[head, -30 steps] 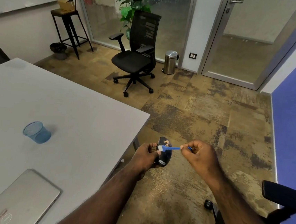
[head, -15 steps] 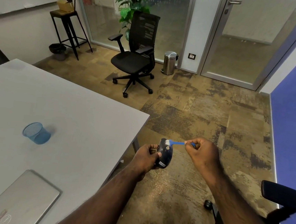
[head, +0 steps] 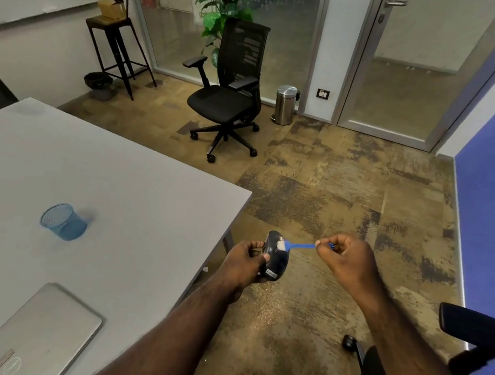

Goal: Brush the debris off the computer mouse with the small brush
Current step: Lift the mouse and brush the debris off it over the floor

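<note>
We see the right hand [head: 350, 265] pinching the small blue brush [head: 298, 246], bristles on the computer mouse [head: 275, 258] gripped by the left hand [head: 243, 264] over patchy brown carpet [head: 345, 196]. The mouse's underside stays hidden. Beside us, the grey worktop [head: 133, 194].

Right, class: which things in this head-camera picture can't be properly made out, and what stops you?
- Debris on the mouse: too small, head view.
- Mouse's left side: covered by the left hand.
- Brush handle end: inside the right hand.
- Laptop: cut off by the bottom edge.
</note>
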A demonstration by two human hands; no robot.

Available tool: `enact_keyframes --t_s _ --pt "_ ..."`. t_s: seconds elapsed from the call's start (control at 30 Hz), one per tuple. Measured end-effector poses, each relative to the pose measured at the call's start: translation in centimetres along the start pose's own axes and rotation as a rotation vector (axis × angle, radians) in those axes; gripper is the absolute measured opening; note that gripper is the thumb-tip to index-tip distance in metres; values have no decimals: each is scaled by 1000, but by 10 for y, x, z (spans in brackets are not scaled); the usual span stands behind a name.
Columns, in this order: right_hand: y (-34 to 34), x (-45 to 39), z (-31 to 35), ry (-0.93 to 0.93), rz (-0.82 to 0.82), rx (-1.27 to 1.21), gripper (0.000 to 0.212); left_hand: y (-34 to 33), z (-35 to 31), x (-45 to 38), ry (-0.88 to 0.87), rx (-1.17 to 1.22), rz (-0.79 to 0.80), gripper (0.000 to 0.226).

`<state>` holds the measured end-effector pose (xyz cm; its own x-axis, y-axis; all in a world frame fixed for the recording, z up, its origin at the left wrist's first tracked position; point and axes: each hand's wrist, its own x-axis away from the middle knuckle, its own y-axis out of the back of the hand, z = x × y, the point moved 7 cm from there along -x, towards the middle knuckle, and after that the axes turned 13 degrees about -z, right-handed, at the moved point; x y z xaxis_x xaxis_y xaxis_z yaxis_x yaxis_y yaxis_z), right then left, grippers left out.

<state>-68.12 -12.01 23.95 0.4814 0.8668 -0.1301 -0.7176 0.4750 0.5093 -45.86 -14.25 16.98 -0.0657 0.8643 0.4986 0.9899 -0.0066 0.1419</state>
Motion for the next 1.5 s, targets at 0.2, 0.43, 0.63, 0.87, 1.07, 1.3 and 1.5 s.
enact_keyframes --t_s 0.2,0.43,0.63,0.87,1.07,1.3,1.5 --pt "14 -1 -1 70 -184 118 8 -1 1 -1 4 12 11 27" --pt "1 7 17 375 34 146 10 0 2 -2 4 19 20 24" --pt "9 4 16 317 15 44 10 1 1 -4 -3 0 18 25" --pt "10 -7 15 270 -101 235 5 -3 2 0 1 -39 48 25" --pt "-1 5 30 417 150 185 12 0 0 1 -8 -4 25 20" --pt "12 -4 33 413 7 200 2 1 -1 3 -13 -47 27 25" --pt "4 0 28 357 198 110 14 0 -3 5 -18 -39 27 23"
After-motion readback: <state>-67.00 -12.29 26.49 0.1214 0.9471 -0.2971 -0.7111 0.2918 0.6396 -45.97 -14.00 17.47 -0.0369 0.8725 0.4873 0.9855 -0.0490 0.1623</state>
